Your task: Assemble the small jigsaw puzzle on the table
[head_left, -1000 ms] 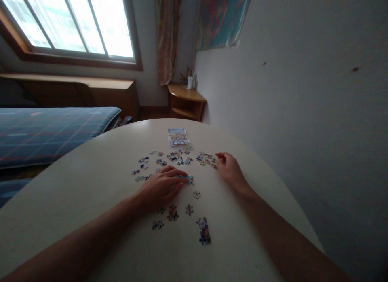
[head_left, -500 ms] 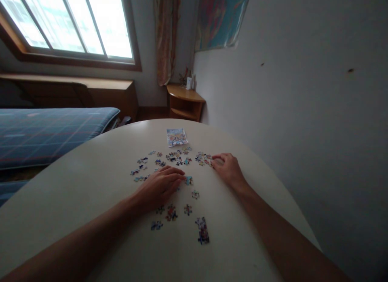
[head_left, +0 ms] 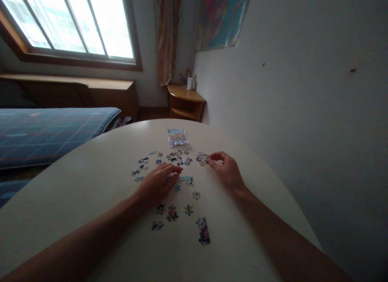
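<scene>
My left hand (head_left: 159,179) hovers over a joined strip of light-blue puzzle pieces (head_left: 189,180), covering its left end. Its thumb and fingers are apart, with nothing seen between them. My right hand (head_left: 227,168) is at the right edge of a small cluster of puzzle pieces (head_left: 201,157), thumb and forefinger pinched together on a piece there. Just below the strip lies a single blue piece (head_left: 177,188). Nearer me are a few loose pieces (head_left: 188,210), a small joined reddish group (head_left: 172,213) and a joined dark upright block (head_left: 203,231).
A picture sheet (head_left: 177,137) lies at the far side of the round white table (head_left: 242,249). More loose pieces (head_left: 175,155) are spread beyond my left hand. The wall (head_left: 287,112) runs along the right; a plaid mattress (head_left: 54,130) is on the left.
My left hand has drawn back slightly and its fingers have lifted, uncovering more of the light-blue strip and the blue piece below. My right fingertips have shifted a little left into the cluster.
</scene>
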`<move>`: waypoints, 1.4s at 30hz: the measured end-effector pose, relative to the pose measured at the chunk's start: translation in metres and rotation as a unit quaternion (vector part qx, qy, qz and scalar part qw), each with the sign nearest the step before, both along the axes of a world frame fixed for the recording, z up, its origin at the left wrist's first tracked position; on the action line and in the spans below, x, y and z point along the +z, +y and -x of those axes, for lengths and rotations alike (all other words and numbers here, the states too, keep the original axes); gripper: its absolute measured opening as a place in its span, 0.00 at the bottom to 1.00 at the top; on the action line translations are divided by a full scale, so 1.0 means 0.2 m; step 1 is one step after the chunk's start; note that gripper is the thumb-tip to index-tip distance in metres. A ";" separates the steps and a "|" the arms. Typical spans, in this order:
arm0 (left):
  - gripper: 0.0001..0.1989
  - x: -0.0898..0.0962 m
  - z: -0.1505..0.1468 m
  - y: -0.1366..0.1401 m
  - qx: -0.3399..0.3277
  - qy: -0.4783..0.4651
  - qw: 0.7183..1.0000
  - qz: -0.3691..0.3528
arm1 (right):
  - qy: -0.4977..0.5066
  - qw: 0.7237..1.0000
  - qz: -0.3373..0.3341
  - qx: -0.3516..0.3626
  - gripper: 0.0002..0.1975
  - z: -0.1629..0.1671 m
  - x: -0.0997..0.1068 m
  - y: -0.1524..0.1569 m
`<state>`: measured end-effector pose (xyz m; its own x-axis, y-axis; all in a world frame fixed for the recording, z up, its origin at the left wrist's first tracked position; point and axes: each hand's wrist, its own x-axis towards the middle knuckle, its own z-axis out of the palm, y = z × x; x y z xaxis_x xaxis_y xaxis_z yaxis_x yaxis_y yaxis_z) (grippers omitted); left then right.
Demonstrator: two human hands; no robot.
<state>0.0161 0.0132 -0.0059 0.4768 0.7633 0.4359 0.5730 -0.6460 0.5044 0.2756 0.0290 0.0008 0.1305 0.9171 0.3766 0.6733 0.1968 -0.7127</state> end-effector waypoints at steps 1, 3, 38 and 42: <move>0.11 0.00 0.00 0.00 0.008 -0.002 1.000 -0.001 | 0.030 0.999 0.001 0.029 0.11 0.03 0.02 -0.02; 0.11 0.00 0.00 0.00 0.018 -0.005 1.000 -0.007 | 0.070 0.994 0.008 0.088 0.14 0.10 0.04 -0.06; 0.04 0.00 0.24 -0.13 0.065 0.012 0.997 -0.040 | -0.168 0.930 -0.084 0.316 0.11 0.22 -0.01 -0.14; 0.04 -0.03 0.26 -0.11 0.047 0.010 0.998 -0.039 | -0.181 0.930 -0.072 0.312 0.12 0.21 0.00 -0.15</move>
